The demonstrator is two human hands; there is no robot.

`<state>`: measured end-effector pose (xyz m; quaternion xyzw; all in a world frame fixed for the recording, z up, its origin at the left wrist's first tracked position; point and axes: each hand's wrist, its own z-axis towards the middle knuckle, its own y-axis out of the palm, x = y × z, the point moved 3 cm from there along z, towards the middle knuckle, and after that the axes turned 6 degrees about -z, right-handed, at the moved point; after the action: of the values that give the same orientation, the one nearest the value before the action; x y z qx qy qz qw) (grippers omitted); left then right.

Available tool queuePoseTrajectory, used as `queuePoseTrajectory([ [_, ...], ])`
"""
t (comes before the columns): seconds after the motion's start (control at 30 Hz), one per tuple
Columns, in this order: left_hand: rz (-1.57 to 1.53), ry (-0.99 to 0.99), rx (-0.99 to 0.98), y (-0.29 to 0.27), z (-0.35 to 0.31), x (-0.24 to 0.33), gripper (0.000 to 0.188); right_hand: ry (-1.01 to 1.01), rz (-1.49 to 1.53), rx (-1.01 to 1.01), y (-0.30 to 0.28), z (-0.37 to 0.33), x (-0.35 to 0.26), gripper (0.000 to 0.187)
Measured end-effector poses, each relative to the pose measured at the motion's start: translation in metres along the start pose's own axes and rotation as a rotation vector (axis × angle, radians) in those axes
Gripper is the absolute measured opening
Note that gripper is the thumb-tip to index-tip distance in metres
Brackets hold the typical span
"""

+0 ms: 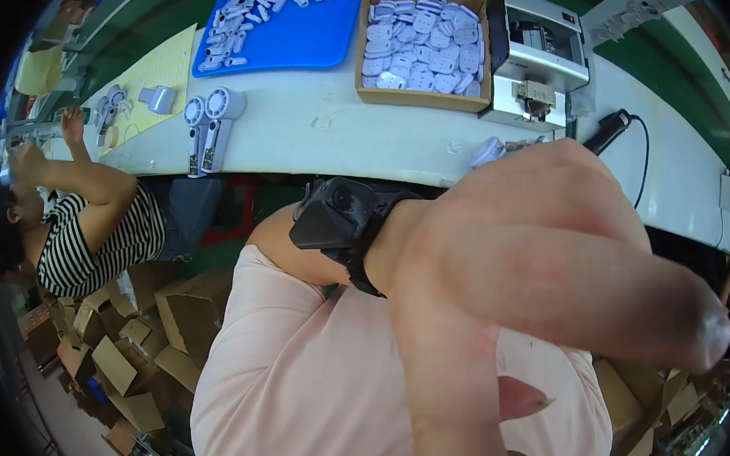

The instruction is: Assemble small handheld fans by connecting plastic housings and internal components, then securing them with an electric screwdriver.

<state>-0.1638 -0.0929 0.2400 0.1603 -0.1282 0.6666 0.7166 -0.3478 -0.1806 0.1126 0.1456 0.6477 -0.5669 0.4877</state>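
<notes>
- Looming close, the left hand (525, 241) hides its grip; I can't tell either hand's state;
- pale part (487, 151) beyond it, by the surface's (290, 148) near edge;
- carton (424, 101) seemingly corrals white pieces (436, 47)

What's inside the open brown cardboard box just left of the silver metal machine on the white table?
The box holds a heap of pale lilac, plastic-looking pieces with rounded corners. Only the upper layer shows; whatever lies beneath is covered, so I can't tell.
</notes>
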Motion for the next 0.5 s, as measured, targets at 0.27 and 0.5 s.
queuePoseTrajectory([
  [0.27,-0.013,0.076,0.011,-0.002,-0.002,0.005,0.061,0.028,0.051,-0.002,0.002,-0.002,0.01,0.042],
  [0.5,0.281,-0.548,-0.236,-0.042,-0.11,-0.003,0.058,0.05,0.128,0.021,-0.006,0.002,0.028,0.039],
])
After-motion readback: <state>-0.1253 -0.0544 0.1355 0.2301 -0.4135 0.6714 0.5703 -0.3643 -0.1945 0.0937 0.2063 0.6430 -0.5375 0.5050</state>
